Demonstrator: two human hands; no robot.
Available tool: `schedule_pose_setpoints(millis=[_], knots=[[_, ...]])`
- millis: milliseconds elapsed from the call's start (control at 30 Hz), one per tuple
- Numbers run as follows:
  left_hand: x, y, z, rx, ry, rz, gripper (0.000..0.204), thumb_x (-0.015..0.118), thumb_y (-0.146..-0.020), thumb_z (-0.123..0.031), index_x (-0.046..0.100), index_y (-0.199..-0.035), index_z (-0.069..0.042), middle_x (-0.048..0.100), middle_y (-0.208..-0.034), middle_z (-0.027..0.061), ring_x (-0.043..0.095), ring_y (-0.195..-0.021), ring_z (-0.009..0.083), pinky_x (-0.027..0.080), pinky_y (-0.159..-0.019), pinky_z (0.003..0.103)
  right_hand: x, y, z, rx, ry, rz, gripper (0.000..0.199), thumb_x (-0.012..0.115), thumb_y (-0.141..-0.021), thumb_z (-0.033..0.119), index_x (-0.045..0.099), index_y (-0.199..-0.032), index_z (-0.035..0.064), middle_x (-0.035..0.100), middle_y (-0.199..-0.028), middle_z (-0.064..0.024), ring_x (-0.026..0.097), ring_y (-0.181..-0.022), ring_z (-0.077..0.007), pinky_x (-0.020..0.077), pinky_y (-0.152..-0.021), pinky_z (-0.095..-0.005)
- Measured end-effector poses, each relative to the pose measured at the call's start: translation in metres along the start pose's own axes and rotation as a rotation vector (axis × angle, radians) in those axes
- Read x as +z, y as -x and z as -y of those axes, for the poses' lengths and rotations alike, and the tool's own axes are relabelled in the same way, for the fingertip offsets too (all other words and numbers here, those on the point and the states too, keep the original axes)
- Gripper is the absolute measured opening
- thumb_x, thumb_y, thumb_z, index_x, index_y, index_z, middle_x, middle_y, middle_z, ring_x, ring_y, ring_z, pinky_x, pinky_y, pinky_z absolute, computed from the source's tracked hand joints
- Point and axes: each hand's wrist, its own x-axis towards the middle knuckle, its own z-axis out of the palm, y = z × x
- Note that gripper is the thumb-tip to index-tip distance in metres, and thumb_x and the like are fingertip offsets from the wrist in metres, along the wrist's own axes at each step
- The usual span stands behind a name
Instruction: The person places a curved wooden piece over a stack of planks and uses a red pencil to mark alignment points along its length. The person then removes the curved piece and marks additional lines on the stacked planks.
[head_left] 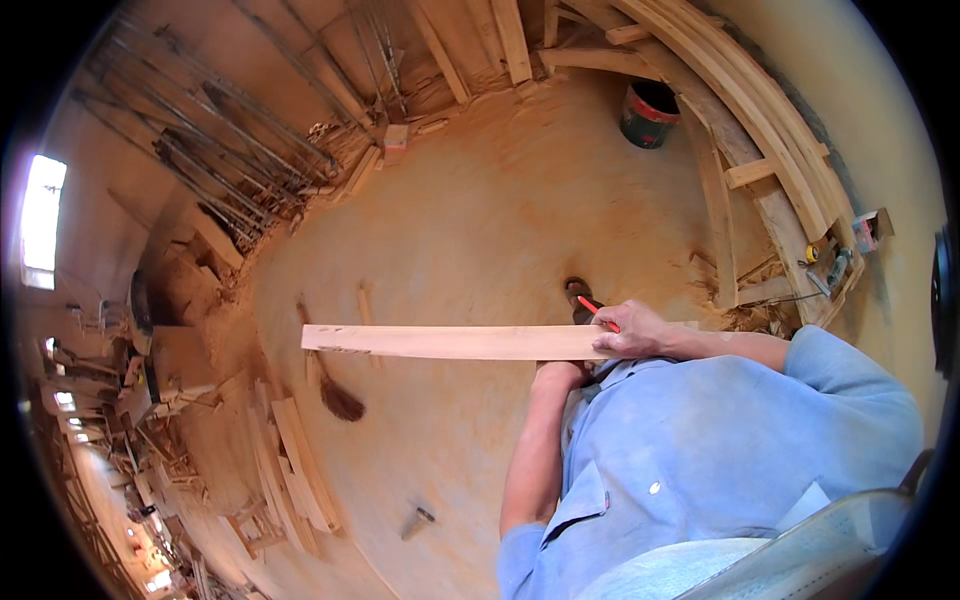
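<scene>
A long, pale wooden board (pixel 460 342) lies level across my front, its far end reaching out to the left. My right hand (pixel 632 330) is closed at the board's right end, and a red pencil (pixel 597 312) sticks out from between its fingers. From below, my left hand (pixel 562 374) meets the board's near edge. Its fingers are hidden beneath the wood, so their grip does not show. Part of a dark shoe (pixel 578 292) appears just beyond the board.
A broom (pixel 342 400) and a small tool (pixel 418 522) lie on the floor. At far right stands a black bucket (pixel 650 115) beside long timbers (pixel 760 110). A tape measure (pixel 812 254) rests there too. Metal bars (pixel 220 150) lean at far left; planks (pixel 303 465) lie at near left.
</scene>
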Motion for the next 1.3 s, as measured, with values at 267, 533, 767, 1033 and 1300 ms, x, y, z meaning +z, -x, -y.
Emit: schedule_pose_setpoints(millis=[267,533,767,1033,1300], knots=[[-0.066,-0.065,-0.014,-0.062,-0.081,0.077,0.057,0.073,-0.088,-0.028,0.057,-0.136,-0.003,0.061,-0.134,0.0239,0.058,-0.127,0.0397,0.049,-0.105,0.049,-0.044,-0.05,-0.098,0.226,0.008,-0.198,0.036,0.073,-0.086,0.035,0.073,-0.108,0.0068,0.074,-0.102,-0.0224,0.07,-0.096,-0.0411,0.0551,-0.085,-0.0488],[-0.082,-0.069,0.069,-0.317,-0.449,0.249,0.039,0.067,-0.091,-0.025,0.061,-0.124,-0.005,0.066,-0.119,0.0206,0.064,-0.111,0.0404,0.054,-0.093,0.053,-0.153,-0.115,-0.161,0.494,0.017,-0.229,0.033,0.067,-0.086,0.032,0.074,-0.106,0.0068,0.073,-0.098,-0.0237,0.07,-0.095,-0.042,0.0546,-0.086,-0.0515],[-0.114,-0.019,0.021,-0.584,-0.195,0.387,0.035,0.06,-0.094,-0.027,0.061,-0.122,-0.005,0.066,-0.117,0.0206,0.066,-0.106,0.0405,0.055,-0.09,0.052,-0.249,-0.181,-0.199,0.516,0.107,-0.211,0.029,0.066,-0.084,0.025,0.073,-0.099,0.0014,0.072,-0.096,-0.027,0.07,-0.092,-0.0446,0.0543,-0.082,-0.0538],[-0.157,-0.093,0.054,-0.652,0.03,0.299,0.034,0.058,-0.095,-0.027,0.061,-0.121,-0.006,0.066,-0.116,0.0215,0.066,-0.105,0.0415,0.056,-0.088,0.052,-0.292,-0.292,-0.211,0.599,0.148,-0.136,0.032,0.067,-0.081,0.026,0.074,-0.099,0.0011,0.072,-0.097,-0.0277,0.07,-0.094,-0.0447,0.0549,-0.083,-0.0524],[-0.265,-0.309,0.157,-0.466,0.052,0.17,0.034,0.055,-0.096,-0.028,0.061,-0.121,-0.006,0.066,-0.116,0.0225,0.067,-0.103,0.0424,0.056,-0.087,0.052,-0.343,-0.42,-0.154,0.619,0.193,-0.073,0.027,0.063,-0.081,0.019,0.074,-0.098,0.0004,0.072,-0.098,-0.0277,0.07,-0.095,-0.0452,0.055,-0.084,-0.0523]])
